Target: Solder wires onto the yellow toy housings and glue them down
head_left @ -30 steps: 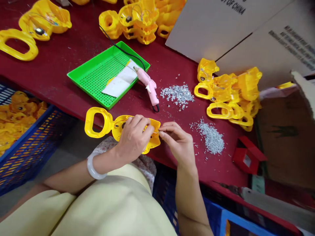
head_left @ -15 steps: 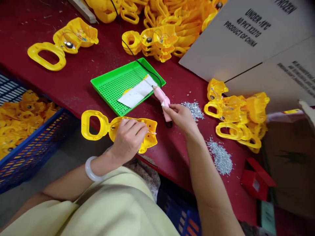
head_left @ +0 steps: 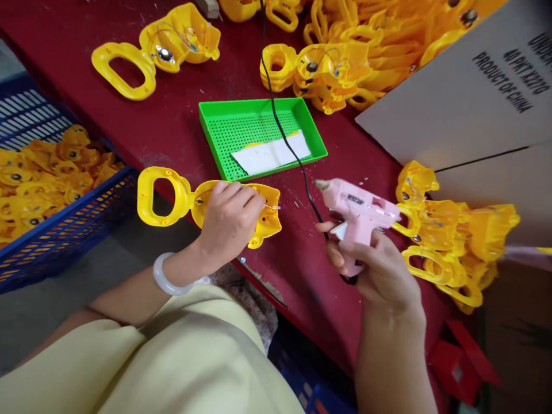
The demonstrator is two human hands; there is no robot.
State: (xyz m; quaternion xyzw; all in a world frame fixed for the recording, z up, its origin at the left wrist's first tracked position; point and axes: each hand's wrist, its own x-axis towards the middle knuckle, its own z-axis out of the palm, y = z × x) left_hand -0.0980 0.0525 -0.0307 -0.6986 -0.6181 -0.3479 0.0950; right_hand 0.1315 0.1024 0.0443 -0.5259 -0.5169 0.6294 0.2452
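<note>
My left hand [head_left: 233,221] is closed over a yellow plastic shell [head_left: 269,221] with a loop handle, at the front edge of the table. A thin wire with a pale tip shows beside my fingers; my fingertips are hidden inside the shell. In my right hand [head_left: 379,264] is a pink hot glue gun [head_left: 360,207], its nozzle pointing left and its white trigger by my fingers. A black cord [head_left: 280,129] runs from its grip up across the green tray. The nozzle is apart from the shell, to its right.
A green perforated tray [head_left: 210,135] holds a white sheet [head_left: 271,154]. Yellow shells with wires lie at the back left [head_left: 181,37], in a back pile [head_left: 336,69] and at right [head_left: 457,230]. A blue basket [head_left: 64,213] of yellow parts, a cardboard box [head_left: 474,103] and a red box [head_left: 459,368] stand around.
My right hand has lifted the glue gun off the tray's edge and turned it upright, nozzle leftward. My left hand stays on the shell. The view has shifted.
</note>
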